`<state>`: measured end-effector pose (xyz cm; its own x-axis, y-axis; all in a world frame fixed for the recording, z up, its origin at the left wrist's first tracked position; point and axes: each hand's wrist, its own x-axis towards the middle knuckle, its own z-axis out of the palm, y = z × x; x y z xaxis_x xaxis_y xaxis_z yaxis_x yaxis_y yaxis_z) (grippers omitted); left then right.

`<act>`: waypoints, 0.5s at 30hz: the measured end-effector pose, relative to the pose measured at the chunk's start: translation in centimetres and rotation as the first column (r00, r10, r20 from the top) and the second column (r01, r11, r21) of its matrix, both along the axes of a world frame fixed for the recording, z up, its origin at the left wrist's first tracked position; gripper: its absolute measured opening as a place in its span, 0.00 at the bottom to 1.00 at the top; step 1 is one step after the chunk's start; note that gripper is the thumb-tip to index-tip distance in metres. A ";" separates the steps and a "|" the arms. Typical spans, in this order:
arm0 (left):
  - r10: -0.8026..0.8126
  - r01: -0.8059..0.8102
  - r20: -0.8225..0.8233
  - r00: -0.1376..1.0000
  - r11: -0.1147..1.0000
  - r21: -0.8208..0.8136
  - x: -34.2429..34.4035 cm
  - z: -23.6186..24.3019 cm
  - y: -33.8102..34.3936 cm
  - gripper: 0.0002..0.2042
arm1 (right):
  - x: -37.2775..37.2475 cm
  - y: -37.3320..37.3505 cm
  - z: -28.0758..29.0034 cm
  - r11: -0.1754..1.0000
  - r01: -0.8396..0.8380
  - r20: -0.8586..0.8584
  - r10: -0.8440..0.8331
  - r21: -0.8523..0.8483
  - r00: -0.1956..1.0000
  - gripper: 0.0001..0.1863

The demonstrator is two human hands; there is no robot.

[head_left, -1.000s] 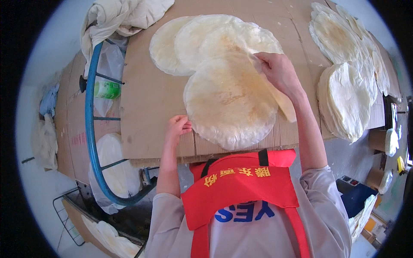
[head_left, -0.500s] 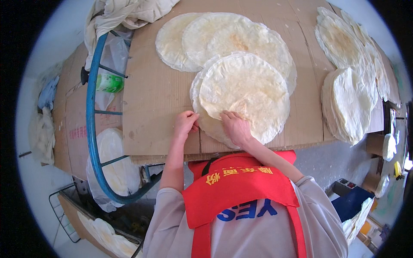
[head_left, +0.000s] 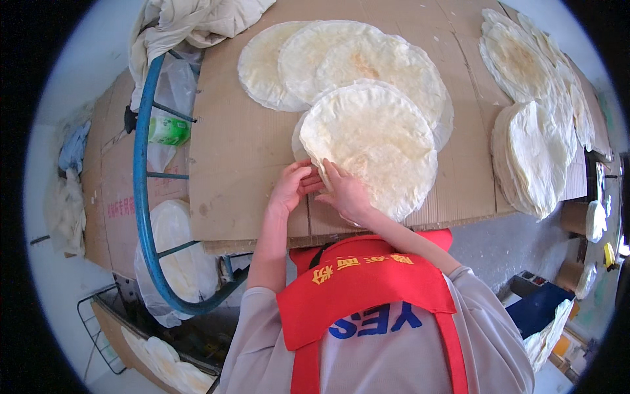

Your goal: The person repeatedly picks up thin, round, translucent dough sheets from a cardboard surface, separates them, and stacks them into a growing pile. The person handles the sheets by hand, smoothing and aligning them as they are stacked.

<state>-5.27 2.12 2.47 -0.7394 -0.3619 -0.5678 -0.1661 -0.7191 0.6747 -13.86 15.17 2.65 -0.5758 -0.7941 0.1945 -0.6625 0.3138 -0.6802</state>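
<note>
A pile of round, thin flatbreads (head_left: pixel 387 138) lies near the front edge of the cardboard-covered table. The lower left edge of its top sheet is raised. At that edge, my left hand (head_left: pixel 293 188) has its thumb by the rim and its fingers curled beneath it. Close beside it, my right hand (head_left: pixel 348 196) grips the same rim, thumb on top and fingers lower down. The fingertips of both hands are partly hidden. Behind this pile, more flatbreads (head_left: pixel 266 69) overlap in a row.
Taller stacks of flatbread (head_left: pixel 535 157) stand at the table's right end. A blue metal tube frame (head_left: pixel 140 171) borders the left side, with a green-labelled bottle (head_left: pixel 169 131) behind it. Cream cloth (head_left: pixel 197 20) is heaped at the far left corner. Bagged flatbreads (head_left: pixel 177 256) sit lower left.
Both hands have moved up along the pile's left edge, and the right has come closer to the left. The top flatbread's edge has shifted and now rises between them.
</note>
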 end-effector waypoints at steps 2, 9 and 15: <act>-0.026 0.026 -0.026 0.999 0.999 0.030 0.1 -0.5 -0.1 0.17 | -0.7 -0.5 0.4 0.968 -0.044 0.074 0.026 0.248 0.997 0.26; 0.014 -0.016 0.100 0.995 1.000 0.016 0.6 -2.8 0.3 0.16 | -11.8 2.5 -1.8 0.940 0.287 0.942 -0.251 0.184 0.221 0.26; 0.010 -0.009 0.084 0.996 1.000 -0.005 1.0 -3.5 0.4 0.19 | -26.3 14.7 8.8 0.750 0.660 0.839 -0.383 0.039 0.386 0.21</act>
